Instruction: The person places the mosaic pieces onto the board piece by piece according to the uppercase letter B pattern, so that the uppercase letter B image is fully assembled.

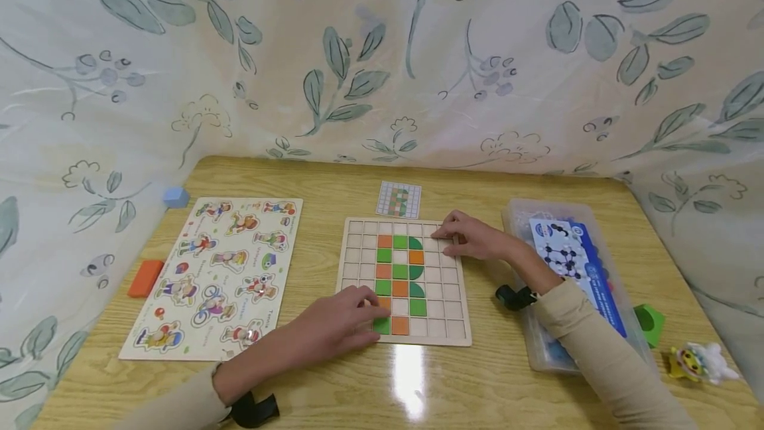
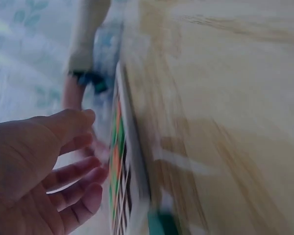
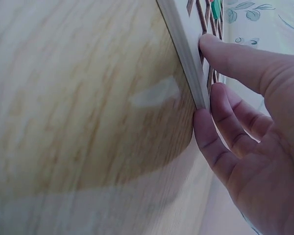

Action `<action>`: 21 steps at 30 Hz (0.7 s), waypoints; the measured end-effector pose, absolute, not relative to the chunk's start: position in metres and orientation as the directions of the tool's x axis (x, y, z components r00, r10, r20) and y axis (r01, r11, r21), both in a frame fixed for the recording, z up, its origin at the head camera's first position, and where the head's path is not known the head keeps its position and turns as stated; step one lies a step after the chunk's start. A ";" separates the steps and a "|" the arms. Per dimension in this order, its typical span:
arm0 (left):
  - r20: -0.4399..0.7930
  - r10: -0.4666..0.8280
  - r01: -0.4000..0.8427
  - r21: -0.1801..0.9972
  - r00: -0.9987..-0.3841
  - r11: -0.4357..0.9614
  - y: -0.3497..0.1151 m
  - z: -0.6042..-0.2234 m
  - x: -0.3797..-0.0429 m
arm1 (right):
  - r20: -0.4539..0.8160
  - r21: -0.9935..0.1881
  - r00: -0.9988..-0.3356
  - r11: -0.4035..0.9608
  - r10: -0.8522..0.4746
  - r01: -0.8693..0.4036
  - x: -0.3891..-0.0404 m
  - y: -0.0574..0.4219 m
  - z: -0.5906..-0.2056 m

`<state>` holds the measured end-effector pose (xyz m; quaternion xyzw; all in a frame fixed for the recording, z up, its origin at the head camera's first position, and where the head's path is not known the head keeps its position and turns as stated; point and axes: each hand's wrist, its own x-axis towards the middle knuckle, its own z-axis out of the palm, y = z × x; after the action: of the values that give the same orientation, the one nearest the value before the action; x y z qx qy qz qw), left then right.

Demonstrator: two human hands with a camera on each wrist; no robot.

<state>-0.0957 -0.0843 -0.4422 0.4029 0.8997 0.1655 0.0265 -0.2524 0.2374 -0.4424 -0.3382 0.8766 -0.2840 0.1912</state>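
A wooden grid board (image 1: pixel 453 330) lies on the table with orange, green and dark green tiles in its cells. My left hand (image 1: pixel 337 324) is over its lower left corner, fingertips by a green square tile (image 1: pixel 382 328). In the left wrist view that hand (image 2: pixel 44 176) has loosely bent fingers and nothing visible between them. My right hand (image 1: pixel 477 239) rests at the board's upper right corner. The right wrist view shows its thumb on the grid face and a finger against the board's edge (image 3: pixel 183 58). A small pattern card (image 1: pixel 398 200) lies just behind the board.
To the left lies a puzzle board with cartoon figures (image 1: pixel 203 277), beside a red block (image 1: pixel 146 279) and a blue block (image 1: pixel 176 197). Under my right forearm is a clear plastic box (image 1: pixel 540 357). A green block (image 1: pixel 649 325) and a small toy figure (image 1: pixel 695 362) are at far right.
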 end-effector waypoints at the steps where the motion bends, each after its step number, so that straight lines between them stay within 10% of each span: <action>1: 0.088 0.709 0.689 0.342 -0.700 0.639 -0.092 -0.442 -0.094 | -0.145 -0.624 -0.699 0.613 -0.700 -0.484 -0.253 0.237 -0.442; 21: 0.142 0.515 0.521 0.426 -0.846 0.739 -0.168 -0.447 -0.060 | -0.126 -0.612 -0.717 0.622 -0.686 -0.488 -0.251 0.235 -0.441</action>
<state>-0.0604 -0.1682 -0.4468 0.2778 0.9325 0.2309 -0.0073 -0.2515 0.2351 -0.4414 -0.3321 0.8831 -0.2803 0.1768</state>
